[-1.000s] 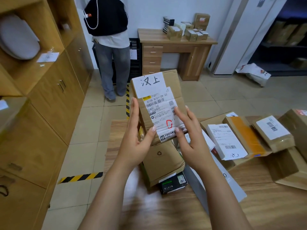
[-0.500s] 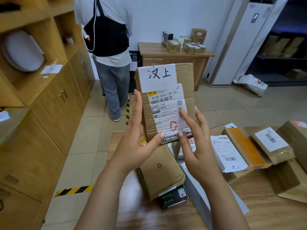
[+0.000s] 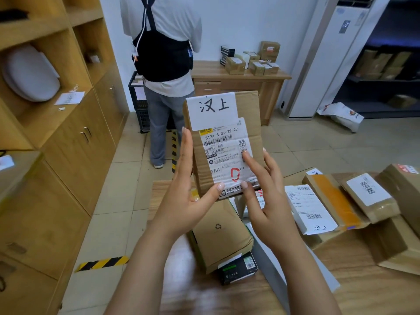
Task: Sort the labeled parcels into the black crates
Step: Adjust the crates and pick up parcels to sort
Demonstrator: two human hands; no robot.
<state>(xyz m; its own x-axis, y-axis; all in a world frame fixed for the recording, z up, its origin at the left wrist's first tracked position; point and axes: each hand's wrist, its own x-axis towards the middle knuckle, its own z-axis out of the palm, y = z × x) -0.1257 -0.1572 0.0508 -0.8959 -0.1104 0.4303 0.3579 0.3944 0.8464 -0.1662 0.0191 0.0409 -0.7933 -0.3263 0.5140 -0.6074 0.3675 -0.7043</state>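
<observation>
A brown cardboard parcel (image 3: pixel 248 110) with a white handwritten tag and a printed shipping label stands upright in the air in front of me. My left hand (image 3: pixel 188 194) holds its left edge, thumb on the front near the bottom. My right hand (image 3: pixel 263 196) holds its lower right side, thumb and fingertip on the label. A black crate (image 3: pixel 138 103) stands on the floor at the far wall, partly hidden behind a person. More labeled parcels (image 3: pixel 354 201) lie on the wooden table (image 3: pixel 363 292) to my right.
A person (image 3: pixel 163 64) in a white shirt and black back-pack stands with their back to me in front of the crate. Wooden cabinets (image 3: pixel 68 144) line the left side. A desk (image 3: pixel 241 80) with small boxes stands at the back wall. A brown envelope (image 3: pixel 222 235) lies below my hands.
Both hands have lifted the parcel higher and slightly further from me. The view has tilted up, and the person at the back now appears closer.
</observation>
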